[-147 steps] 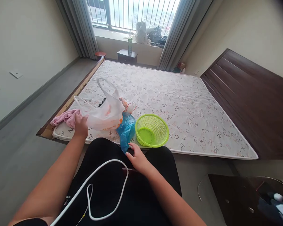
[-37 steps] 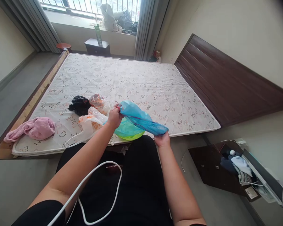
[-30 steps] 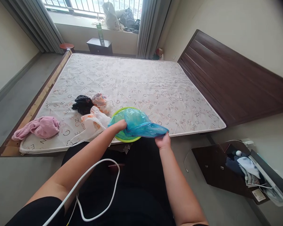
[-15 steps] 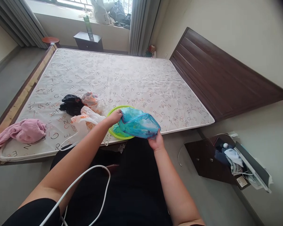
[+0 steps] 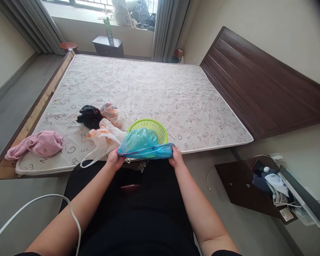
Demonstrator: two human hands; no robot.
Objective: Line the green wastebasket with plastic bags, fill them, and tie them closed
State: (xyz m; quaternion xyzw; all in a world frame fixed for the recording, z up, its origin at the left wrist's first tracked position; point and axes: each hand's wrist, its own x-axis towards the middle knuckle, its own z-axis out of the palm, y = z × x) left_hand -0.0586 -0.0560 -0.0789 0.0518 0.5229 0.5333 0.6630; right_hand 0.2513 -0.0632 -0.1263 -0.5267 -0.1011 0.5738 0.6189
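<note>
A blue translucent plastic bag (image 5: 141, 144) with a dark pinkish edge is stretched sideways between my hands. My left hand (image 5: 115, 160) is closed on its left end, and my right hand (image 5: 176, 157) grips the right end. Behind and partly under the bag is a lime-green plastic basket (image 5: 161, 128) with slotted walls, on the mattress edge. The bag hides most of what the basket holds. Just left of the basket lie a white-and-orange plastic bag (image 5: 105, 135), a black plastic bag (image 5: 90, 116) and another crumpled orange-and-white bag (image 5: 111, 112).
The bare mattress (image 5: 149, 85) is printed with letters. A pink cloth (image 5: 46, 143) lies at its left corner. To the right stands a dark nightstand (image 5: 234, 181) bearing clothes. A white cable (image 5: 42, 197) loops across my left arm. The wooden headboard (image 5: 261, 78) is at right.
My left hand has moved down and left, pulling the bag into a flatter, wider shape nearer my lap. More of the basket shows behind it. The view has shifted slightly.
</note>
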